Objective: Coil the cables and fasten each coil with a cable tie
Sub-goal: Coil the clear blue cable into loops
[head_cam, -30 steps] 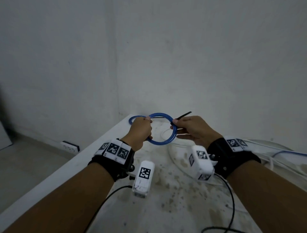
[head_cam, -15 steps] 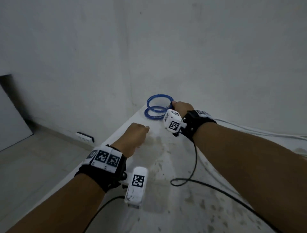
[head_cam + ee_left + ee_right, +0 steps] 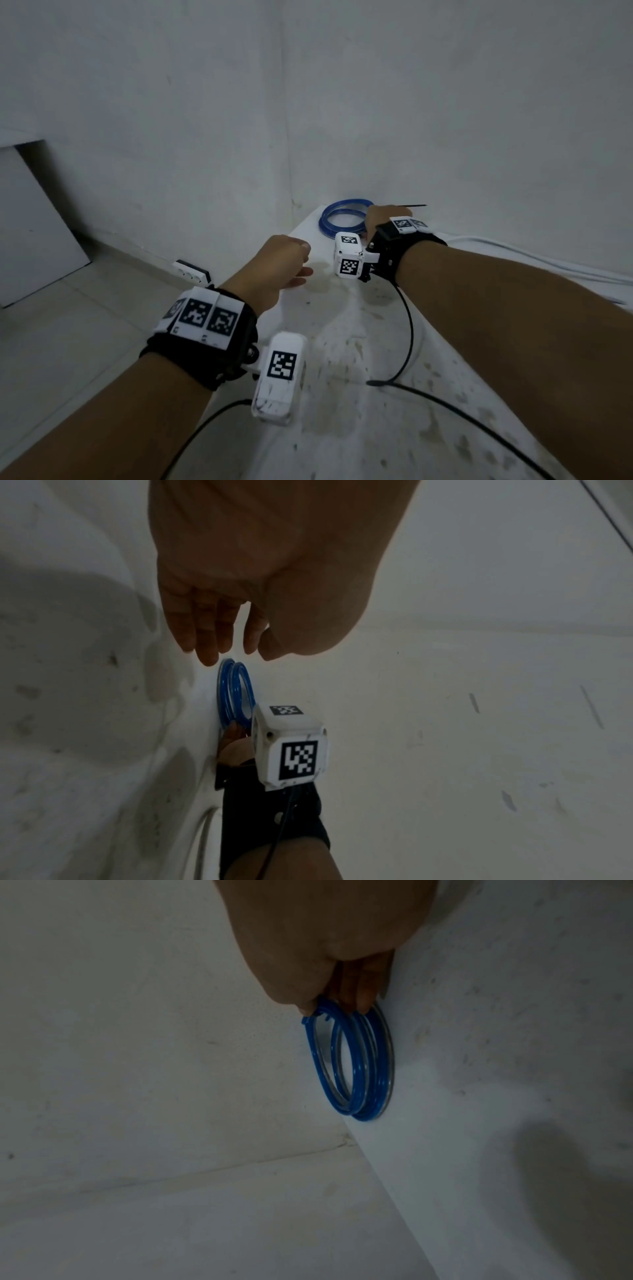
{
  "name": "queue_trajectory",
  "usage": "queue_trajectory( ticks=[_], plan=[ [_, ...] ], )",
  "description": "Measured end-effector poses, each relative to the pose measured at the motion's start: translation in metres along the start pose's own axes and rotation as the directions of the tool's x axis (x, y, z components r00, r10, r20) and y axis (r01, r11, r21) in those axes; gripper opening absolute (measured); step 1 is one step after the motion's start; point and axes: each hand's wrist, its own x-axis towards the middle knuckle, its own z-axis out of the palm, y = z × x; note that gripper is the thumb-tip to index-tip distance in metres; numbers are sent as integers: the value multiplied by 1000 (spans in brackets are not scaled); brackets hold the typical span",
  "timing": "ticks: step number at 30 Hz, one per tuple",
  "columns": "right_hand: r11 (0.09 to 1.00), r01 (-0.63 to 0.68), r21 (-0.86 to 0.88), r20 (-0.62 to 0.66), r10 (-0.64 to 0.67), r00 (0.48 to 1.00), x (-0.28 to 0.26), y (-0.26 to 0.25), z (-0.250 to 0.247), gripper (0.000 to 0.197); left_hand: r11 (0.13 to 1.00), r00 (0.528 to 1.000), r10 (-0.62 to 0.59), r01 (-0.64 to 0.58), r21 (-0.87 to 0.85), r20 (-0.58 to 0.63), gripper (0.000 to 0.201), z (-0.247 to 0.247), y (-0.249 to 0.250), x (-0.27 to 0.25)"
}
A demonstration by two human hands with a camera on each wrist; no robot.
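Fingers of the right hand (image 3: 376, 219) are hidden in the head view behind the wrist-worn camera (image 3: 349, 253) and black wrist strap (image 3: 394, 246); the right wrist view shows them pinched together with the thumb on the near edge of the blue cable coil (image 3: 349, 1064). The coil (image 3: 342, 217) lies at the far left corner of the white table (image 3: 359, 342), close to the wall corner, its near arc cut off from the head view by that same camera. Whether the coil lies fully flat on the table or is partly lifted cannot be told. A thin black cable tie (image 3: 412, 205) projects to the right from behind the right hand; where it joins the coil is hidden. The left hand (image 3: 281, 267) hovers over the left edge of the table, nearer than the coil and apart from it, fingers loosely bent and holding nothing; in the left wrist view its fingertips (image 3: 209, 653) hang separated, with the coil (image 3: 236, 693) beyond them. A black cord (image 3: 407, 329) runs from the right wrist across the stained tabletop. White cables (image 3: 534, 253) lie along the wall to the right of the coil. A wall socket (image 3: 191, 272) sits low on the wall, left of the table.
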Motion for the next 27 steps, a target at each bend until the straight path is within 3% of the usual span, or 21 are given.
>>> queue_trajectory(
  ticks=[3,7,10,12,14,16,18,19,20,22,27],
  plan=[
    [1000,-4,-12,22,4,1000,0,1,2,37,1000,1000,-17,17,18,-6,23,-3,-1,-3],
    [988,-55,143,10,54,999,-6,6,2,59,998,1000,-28,29,50,-10,23,-6,0,-6],
    [977,-62,203,47,54,997,-20,11,-10,50,998,999,-31,32,59,-8,9,-3,3,-13],
    [944,-124,305,-12,134,991,-32,27,-25,36,998,1000,-10,9,60,8,14,2,6,-20],
    [855,-205,477,22,222,975,-54,46,-43,28,999,999,9,-11,54,36,17,11,12,-30],
    [744,-195,639,10,246,969,-75,69,-59,19,998,996,33,-38,55,79,17,25,19,-44],
    [482,-231,845,37,379,925,-101,90,-83,10,996,988,64,-72,51,141,18,44,27,-62],
    [307,-259,916,92,468,879,-119,102,-95,10,995,981,83,-93,48,174,19,55,30,-71],
    [227,-281,932,129,517,846,-137,114,-106,13,992,973,103,-115,47,205,18,68,34,-81],
    [255,-315,914,125,561,818,-178,139,-127,18,986,952,138,-158,53,272,14,93,41,-102],
    [425,-339,839,18,602,798,-263,220,-152,18,959,892,215,-270,88,398,13,156,56,-150]
  ],
)
